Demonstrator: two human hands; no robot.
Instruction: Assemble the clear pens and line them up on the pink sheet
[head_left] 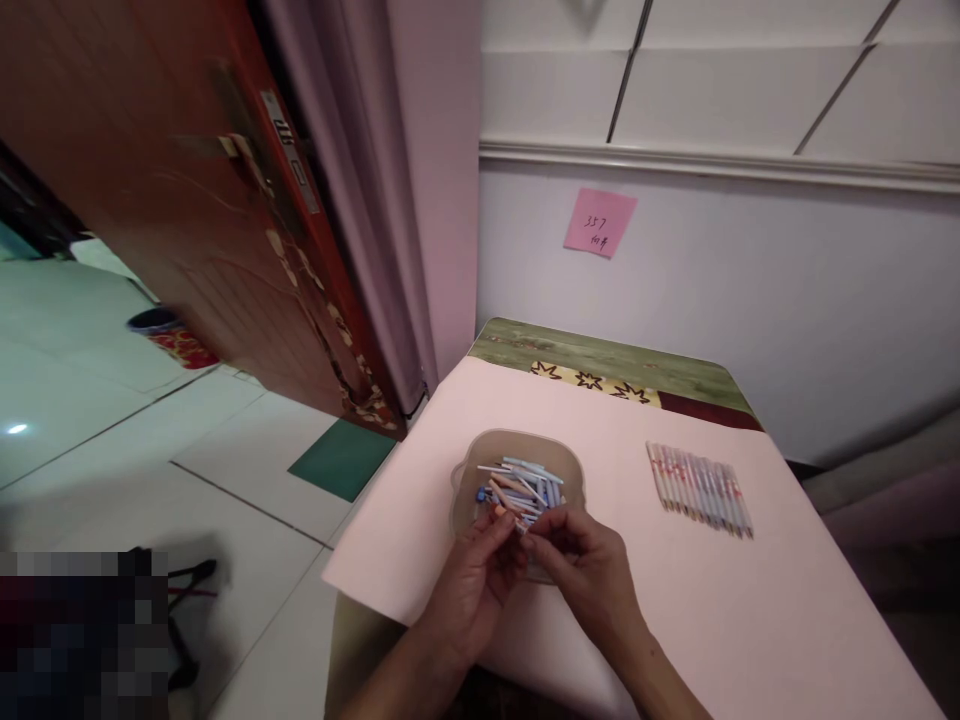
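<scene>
Low centre of the frame, the left hand (469, 580) and right hand (589, 560) are both pinching, fingers nearly closed, on what looks like a pen piece (519, 526) over the tub (562, 455) of loose pens (529, 482), seemingly fitting parts together, the next move needing steady alignment

tub (566, 464) tinted beige-grey, loose pen parts (529, 480) coloured pale blue, white and peach, pen row (697, 490) shaded lilac and speckled red, table cover (795, 610) coloured plain pale pink, tabletop (675, 367) streaked green, yellow band (602, 385) patterned with 3 dark-outlined stars
</scene>
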